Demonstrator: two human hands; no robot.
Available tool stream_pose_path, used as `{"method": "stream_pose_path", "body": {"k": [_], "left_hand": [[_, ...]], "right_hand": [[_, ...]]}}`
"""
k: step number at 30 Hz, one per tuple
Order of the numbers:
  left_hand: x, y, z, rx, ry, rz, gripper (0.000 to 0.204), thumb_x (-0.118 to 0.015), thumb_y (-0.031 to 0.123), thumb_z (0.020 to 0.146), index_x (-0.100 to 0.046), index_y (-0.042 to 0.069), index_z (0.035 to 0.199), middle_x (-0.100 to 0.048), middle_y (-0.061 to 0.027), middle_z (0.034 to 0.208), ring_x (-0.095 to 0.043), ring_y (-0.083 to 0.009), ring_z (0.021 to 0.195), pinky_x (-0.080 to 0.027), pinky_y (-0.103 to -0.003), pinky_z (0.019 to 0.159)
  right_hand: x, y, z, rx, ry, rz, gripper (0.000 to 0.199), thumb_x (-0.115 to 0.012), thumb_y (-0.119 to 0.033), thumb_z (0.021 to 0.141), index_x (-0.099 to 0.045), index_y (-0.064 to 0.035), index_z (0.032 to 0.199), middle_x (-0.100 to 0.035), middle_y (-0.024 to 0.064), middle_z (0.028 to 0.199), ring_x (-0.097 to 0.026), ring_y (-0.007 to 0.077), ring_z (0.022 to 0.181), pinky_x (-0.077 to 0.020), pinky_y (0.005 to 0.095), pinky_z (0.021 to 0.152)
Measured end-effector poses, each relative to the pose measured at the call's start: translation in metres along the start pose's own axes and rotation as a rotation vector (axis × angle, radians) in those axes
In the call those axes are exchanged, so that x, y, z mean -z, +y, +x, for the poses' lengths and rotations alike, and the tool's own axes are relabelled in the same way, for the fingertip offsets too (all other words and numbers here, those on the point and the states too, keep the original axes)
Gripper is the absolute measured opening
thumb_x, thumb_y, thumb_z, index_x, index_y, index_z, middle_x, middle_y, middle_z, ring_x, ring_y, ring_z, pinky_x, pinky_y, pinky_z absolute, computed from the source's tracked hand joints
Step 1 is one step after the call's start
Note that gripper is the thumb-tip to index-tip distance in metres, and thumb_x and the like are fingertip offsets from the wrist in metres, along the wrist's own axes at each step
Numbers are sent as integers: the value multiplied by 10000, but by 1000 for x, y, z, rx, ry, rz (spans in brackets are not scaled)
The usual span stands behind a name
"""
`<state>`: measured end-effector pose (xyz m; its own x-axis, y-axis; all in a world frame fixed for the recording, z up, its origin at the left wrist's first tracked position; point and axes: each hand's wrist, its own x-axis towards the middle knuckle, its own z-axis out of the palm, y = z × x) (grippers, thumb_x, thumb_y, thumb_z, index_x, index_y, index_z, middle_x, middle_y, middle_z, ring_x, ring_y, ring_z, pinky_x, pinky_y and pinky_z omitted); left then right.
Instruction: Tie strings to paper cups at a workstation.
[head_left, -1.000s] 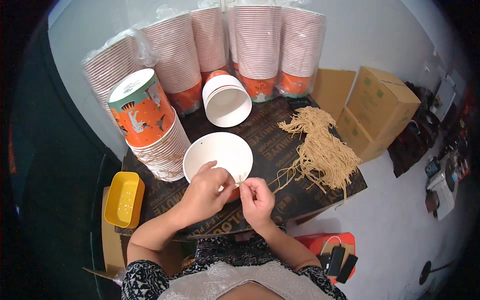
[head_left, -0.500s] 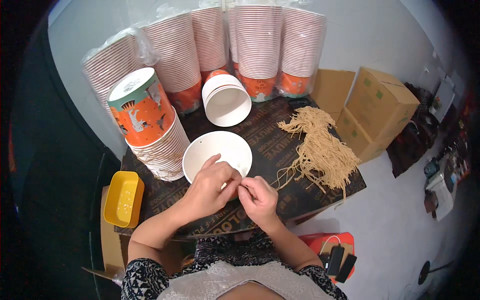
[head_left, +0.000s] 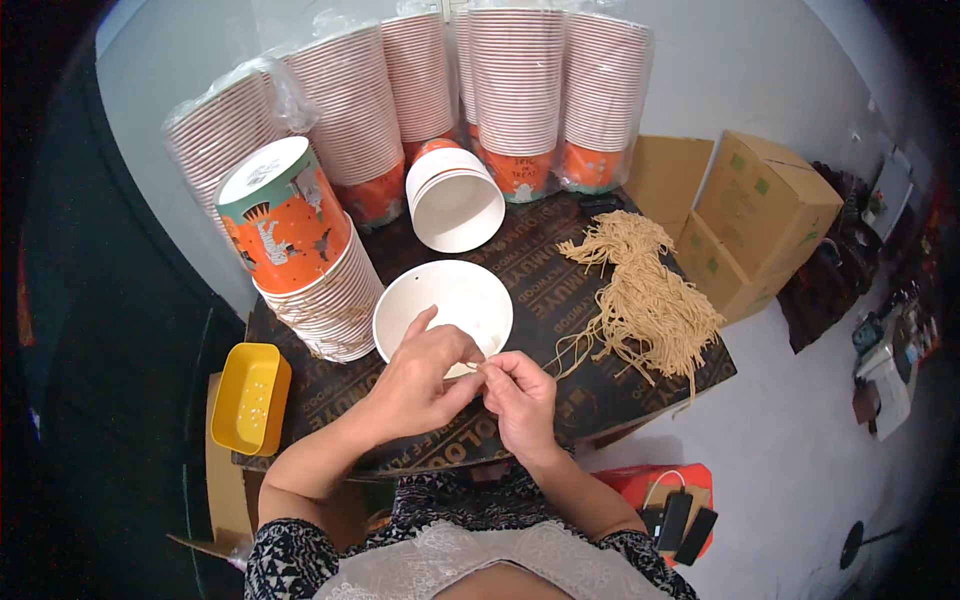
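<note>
White bowl [head_left: 445,300]; tan string bundle [head_left: 645,295]; yellow tray [head_left: 248,398].

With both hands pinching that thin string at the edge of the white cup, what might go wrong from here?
The string is thin and pinched only at the fingertips of the left hand and right hand, so it may slip loose. The open white cup looks light and could tip or slide under a tug. The loose pile of strings lies near the table edge; some strands already hang over and could drop off.

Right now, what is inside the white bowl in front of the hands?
The white bowl looks empty inside, with one small hole in its wall. The left hand covers its near rim, so that part is hidden.
</note>
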<state>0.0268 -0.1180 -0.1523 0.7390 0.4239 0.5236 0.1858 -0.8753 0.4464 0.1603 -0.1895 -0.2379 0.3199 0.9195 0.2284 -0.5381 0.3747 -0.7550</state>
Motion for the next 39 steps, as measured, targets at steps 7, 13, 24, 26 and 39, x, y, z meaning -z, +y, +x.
{"method": "stream_pose_path", "body": {"k": [7,13,24,26,39], "left_hand": [[-6,-6,-1,-23,29,43,105,-663,5,835,-570,33,874,-609,-87,786,-637,-297,790,-325,-582,1112],[-4,-5,0,39,29,40,98,-638,-17,842,-550,26,848,-593,-118,780,-624,-335,790,-341,-566,1115],[5,6,-1,308,8,-5,113,-632,52,875,-569,-29,827,-595,-218,782,-600,-421,794,-476,-479,715],[21,6,-2,300,-94,-40,140,-614,71,898,-588,-36,811,-590,-232,758,-591,-434,771,-474,-482,743],[50,-39,-14,-56,-275,277,399,-699,-9,781,-646,108,1159,-452,-121,1504,-290,-424,1444,-294,-557,1162]], "right_hand": [[0,-2,-5,240,99,-516,116,-620,-30,961,-653,18,1062,-612,-34,808,-492,3,644,-383,168,552],[24,-16,-28,352,93,-814,104,-622,-6,940,-671,13,1029,-618,-13,741,-536,31,643,-431,202,569],[43,-16,-22,451,80,-929,89,-602,-18,942,-669,-2,997,-575,25,672,-523,69,587,-428,250,540],[51,-18,-11,395,138,-881,93,-601,-21,941,-672,-6,998,-572,0,707,-497,53,611,-426,243,554],[108,-55,75,221,167,-803,144,-579,-88,966,-676,16,988,-595,-24,773,-518,56,685,-417,230,611]]}}
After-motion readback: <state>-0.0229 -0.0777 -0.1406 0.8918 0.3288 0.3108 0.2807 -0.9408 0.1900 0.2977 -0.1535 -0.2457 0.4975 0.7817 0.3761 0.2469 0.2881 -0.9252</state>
